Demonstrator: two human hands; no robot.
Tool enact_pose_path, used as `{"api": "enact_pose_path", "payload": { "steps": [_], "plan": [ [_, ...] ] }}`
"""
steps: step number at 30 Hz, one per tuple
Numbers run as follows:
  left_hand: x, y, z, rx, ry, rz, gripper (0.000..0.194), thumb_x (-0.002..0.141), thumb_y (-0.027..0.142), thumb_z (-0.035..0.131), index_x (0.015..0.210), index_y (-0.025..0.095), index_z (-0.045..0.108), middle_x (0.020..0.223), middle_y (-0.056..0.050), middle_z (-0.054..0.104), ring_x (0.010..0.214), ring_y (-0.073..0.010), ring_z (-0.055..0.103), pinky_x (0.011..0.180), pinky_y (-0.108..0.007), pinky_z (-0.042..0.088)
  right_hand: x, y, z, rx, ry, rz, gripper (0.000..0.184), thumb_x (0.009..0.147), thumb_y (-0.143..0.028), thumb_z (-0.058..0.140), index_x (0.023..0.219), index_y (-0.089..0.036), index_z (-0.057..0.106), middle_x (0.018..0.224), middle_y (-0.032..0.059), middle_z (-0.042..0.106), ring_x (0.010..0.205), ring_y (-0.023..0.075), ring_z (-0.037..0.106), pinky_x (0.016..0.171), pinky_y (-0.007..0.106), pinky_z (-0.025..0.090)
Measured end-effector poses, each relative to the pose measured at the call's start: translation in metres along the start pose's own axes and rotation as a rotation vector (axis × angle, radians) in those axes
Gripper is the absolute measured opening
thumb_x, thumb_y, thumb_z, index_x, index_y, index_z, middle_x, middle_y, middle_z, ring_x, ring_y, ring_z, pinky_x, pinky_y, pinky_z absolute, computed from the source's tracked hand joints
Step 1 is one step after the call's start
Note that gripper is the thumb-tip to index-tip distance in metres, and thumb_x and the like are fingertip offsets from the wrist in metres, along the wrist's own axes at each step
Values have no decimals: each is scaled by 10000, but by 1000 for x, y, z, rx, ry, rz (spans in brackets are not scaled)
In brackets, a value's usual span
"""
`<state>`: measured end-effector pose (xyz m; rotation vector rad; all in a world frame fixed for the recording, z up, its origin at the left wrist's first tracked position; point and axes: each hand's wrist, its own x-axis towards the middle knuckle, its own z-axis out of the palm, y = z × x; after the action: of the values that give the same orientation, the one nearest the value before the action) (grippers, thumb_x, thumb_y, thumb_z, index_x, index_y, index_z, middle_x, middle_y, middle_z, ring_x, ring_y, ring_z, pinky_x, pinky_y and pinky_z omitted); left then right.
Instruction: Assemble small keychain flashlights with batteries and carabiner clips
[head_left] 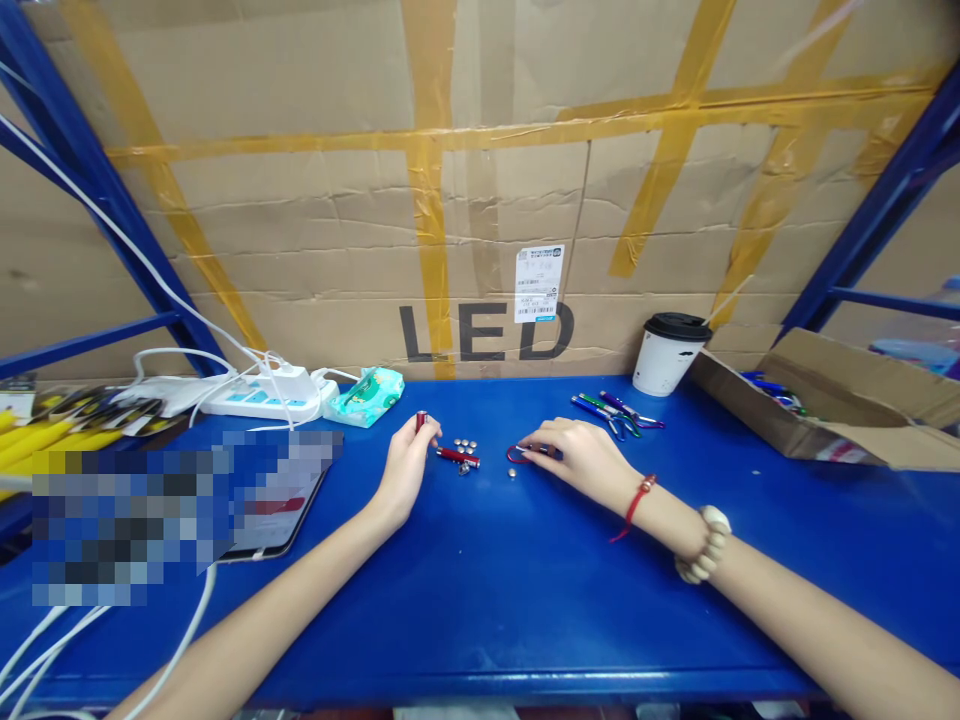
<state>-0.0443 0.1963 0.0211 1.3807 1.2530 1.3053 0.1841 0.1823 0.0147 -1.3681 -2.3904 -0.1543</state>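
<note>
Blue bench (480,600): right hand (581,455) half-covers red clip (516,455).

"LED" in black letters on cardboard wall (300,290), white label (538,282) unreadable

Lidded cup (670,353), power strip (264,394), wipes pack (367,394)

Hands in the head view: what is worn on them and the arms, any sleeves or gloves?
Both forearms are bare, with no sleeves and no gloves. The left hand and its wrist carry nothing. The right hand has a thin red string bracelet at the wrist, with a loose end hanging, and further up the arm a chunky cream bead bracelet.
</note>
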Motion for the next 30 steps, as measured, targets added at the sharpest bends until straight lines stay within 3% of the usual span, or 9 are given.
{"api": "enact_pose_path", "payload": {
  "steps": [6,14,22,26,30],
  "plan": [
    [-2,1,1,-132,-86,-7,317,746,451,470,623,160,437,677,3,470,598,-105,401,559,-217,301,0,0,-7,-26,61,65,157,855,-253,525,925,-219,662,915,14,664,838,160,596,662,249,411],
    [-1,-1,1,-115,-63,11,413,756,534,465,632,146,536,694,-30,525,587,-119,409,531,-230,299,0,-2,-10,-42,101,76,170,855,-280,515,888,-219,670,865,0,675,793,157,604,641,256,407],
    [-4,6,3,-82,-58,-35,471,766,543,434,545,141,537,648,-49,556,572,-126,420,529,-240,299,1,-2,-13,-35,104,86,189,863,-276,499,894,-204,671,856,21,674,788,165,598,663,261,417],
    [-7,9,4,22,-34,0,482,790,525,440,548,140,599,645,-45,565,584,-126,440,558,-242,329,0,-4,-12,80,7,-39,223,865,-355,508,946,-223,668,883,26,661,818,157,592,687,247,427],
    [-10,5,6,123,-48,137,360,785,463,510,719,165,701,724,-31,572,739,-150,524,693,-238,389,-2,-8,-6,183,-126,-169,264,843,-406,534,1009,-242,657,928,19,641,827,138,591,719,228,434]
  ]
}}
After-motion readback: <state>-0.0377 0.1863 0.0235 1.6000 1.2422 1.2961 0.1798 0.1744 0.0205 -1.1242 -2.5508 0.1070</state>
